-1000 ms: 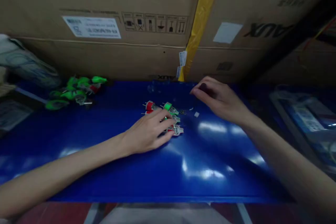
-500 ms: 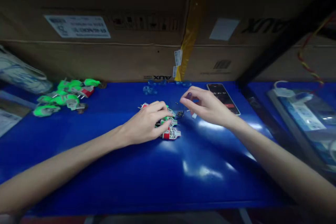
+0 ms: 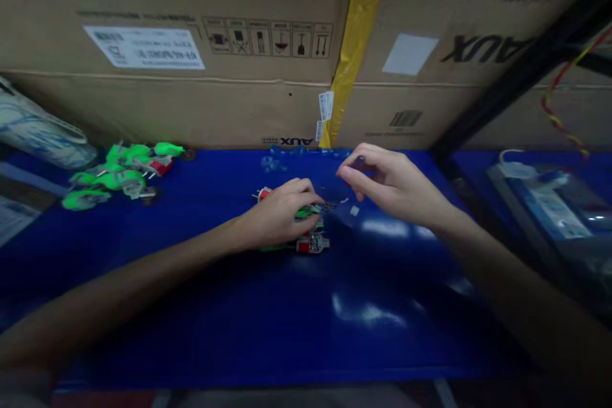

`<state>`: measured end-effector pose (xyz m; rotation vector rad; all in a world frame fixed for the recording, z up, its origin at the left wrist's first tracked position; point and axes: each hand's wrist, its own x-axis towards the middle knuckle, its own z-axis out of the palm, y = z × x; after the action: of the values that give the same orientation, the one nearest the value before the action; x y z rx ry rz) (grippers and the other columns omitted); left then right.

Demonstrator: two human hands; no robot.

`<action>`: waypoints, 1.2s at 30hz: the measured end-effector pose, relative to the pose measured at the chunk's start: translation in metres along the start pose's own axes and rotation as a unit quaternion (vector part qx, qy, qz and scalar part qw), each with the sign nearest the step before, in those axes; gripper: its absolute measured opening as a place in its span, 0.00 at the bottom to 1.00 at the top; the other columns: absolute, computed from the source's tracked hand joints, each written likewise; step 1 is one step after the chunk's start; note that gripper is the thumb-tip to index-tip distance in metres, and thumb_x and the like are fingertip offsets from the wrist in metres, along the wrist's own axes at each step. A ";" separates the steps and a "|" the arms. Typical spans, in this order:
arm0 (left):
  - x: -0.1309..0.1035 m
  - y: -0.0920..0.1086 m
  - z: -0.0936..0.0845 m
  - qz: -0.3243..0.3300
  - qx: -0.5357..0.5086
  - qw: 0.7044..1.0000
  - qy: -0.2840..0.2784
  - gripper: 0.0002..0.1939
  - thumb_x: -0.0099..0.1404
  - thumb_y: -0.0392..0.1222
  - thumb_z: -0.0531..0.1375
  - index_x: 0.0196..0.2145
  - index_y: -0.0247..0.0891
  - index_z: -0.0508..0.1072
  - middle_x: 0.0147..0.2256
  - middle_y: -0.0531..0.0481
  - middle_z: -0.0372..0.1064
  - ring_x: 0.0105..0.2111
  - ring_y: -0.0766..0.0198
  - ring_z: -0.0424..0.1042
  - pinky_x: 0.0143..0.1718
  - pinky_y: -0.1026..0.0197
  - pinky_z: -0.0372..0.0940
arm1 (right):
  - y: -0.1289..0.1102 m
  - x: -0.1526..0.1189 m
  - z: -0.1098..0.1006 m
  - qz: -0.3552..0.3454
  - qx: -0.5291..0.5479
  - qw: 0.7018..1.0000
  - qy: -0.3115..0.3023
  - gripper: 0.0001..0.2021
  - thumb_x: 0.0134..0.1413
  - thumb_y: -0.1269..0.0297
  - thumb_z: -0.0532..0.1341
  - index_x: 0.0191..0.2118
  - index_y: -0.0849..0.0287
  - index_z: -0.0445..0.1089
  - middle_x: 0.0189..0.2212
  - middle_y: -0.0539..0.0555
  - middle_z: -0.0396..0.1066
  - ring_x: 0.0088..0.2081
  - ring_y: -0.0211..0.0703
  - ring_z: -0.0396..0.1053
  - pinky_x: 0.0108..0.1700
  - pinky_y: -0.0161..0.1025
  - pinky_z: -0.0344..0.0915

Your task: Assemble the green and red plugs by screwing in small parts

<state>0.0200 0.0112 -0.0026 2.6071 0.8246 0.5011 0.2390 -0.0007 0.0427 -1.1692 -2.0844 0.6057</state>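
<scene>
My left hand (image 3: pixel 284 213) rests over several red and green plug parts, its thumb and fingers curled round one green part (image 3: pixel 306 210). Below its thumb lies a red and white plug part (image 3: pixel 313 243) with its inside showing. My right hand (image 3: pixel 382 182) is raised to the right, thumb and fingers pinched on a small dark tool (image 3: pixel 359 162), mostly hidden by the fingers. Small dark metal pieces (image 3: pixel 329 206) lie between the hands. A small white piece (image 3: pixel 354 210) is below my right hand.
Green and red plugs (image 3: pixel 117 175) are piled at the left on the blue table (image 3: pixel 215 319). Clear bluish pieces (image 3: pixel 273 164) lie near the cardboard boxes (image 3: pixel 215 108) at the back. A bagged item (image 3: pixel 545 197) is at the right.
My right hand has moved slightly right and up and now covers the phone. My left hand has shifted slightly right and up over the plug parts. The picture is brighter on the boxes.
</scene>
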 end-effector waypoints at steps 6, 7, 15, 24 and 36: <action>0.011 -0.001 0.007 -0.003 -0.038 0.999 0.003 0.14 0.65 0.42 0.62 0.46 0.34 0.75 0.41 0.47 0.69 0.43 0.58 0.70 0.46 0.57 0.65 | -0.017 -0.002 -0.011 -0.001 0.022 1.000 0.018 0.13 0.62 0.56 0.58 0.33 0.60 0.72 0.32 0.53 0.70 0.28 0.36 0.68 0.28 0.33 0.63; 0.012 0.000 0.008 -0.001 -0.044 0.999 0.003 0.13 0.65 0.42 0.63 0.46 0.34 0.76 0.40 0.47 0.70 0.43 0.59 0.71 0.46 0.57 0.65 | -0.019 -0.002 -0.012 -0.003 0.026 0.999 0.018 0.13 0.62 0.56 0.58 0.33 0.60 0.72 0.32 0.53 0.70 0.27 0.35 0.68 0.27 0.33 0.63; 0.014 0.000 0.009 0.022 -0.101 0.994 0.028 0.05 0.68 0.36 0.60 0.36 0.34 0.77 0.36 0.49 0.72 0.37 0.64 0.72 0.40 0.63 0.64 | -0.023 -0.004 -0.010 0.003 0.048 0.999 0.003 0.13 0.62 0.56 0.58 0.33 0.60 0.71 0.32 0.53 0.70 0.27 0.35 0.68 0.28 0.34 0.64; 0.006 0.004 0.001 0.084 0.051 0.995 -0.020 0.10 0.72 0.37 0.53 0.37 0.32 0.73 0.36 0.45 0.68 0.38 0.60 0.67 0.41 0.59 0.63 | -0.030 -0.010 -0.013 -0.080 -0.036 0.995 -0.041 0.04 0.61 0.66 0.58 0.37 0.58 0.70 0.34 0.53 0.73 0.34 0.40 0.70 0.36 0.37 0.66; -0.014 0.012 -0.007 0.107 0.120 0.987 -0.005 0.12 0.72 0.42 0.54 0.47 0.32 0.70 0.43 0.42 0.66 0.42 0.58 0.66 0.44 0.57 0.65 | -0.031 -0.018 -0.010 -0.051 -0.011 0.998 -0.028 0.09 0.62 0.60 0.58 0.36 0.59 0.70 0.34 0.53 0.72 0.33 0.40 0.70 0.35 0.37 0.65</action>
<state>0.0119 -0.0046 0.0060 2.9377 0.6386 0.4720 0.2357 -0.0310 0.0638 -1.0619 -2.1880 0.5758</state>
